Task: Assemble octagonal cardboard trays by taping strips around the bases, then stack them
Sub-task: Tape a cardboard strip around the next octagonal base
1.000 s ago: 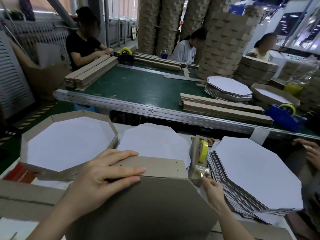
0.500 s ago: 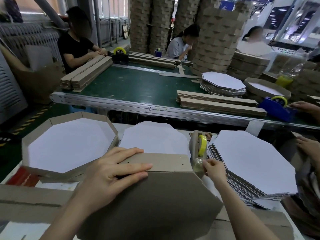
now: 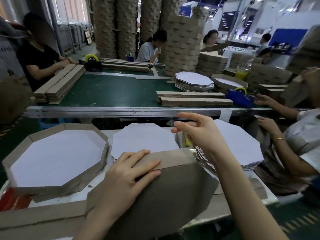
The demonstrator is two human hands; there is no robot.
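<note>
Left hand (image 3: 128,174): fingers flat, pressing down at centre-front on the upturned octagonal base (image 3: 155,196) and its cardboard strip (image 3: 173,157). Right hand (image 3: 199,135): raised at 1 o'clock, pinching what appears to be a length of clear tape (image 3: 170,122). Step, as judged: taping strip to base. Next move: lay the tape across the seam beside the left fingertips. Finished tray (image 3: 57,156) hems 9 o'clock, base stack (image 3: 242,141) hems 2 o'clock; free room lies overhead.

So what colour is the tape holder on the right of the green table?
The tape holder is blue, carrying a yellow roll; head view.
</note>
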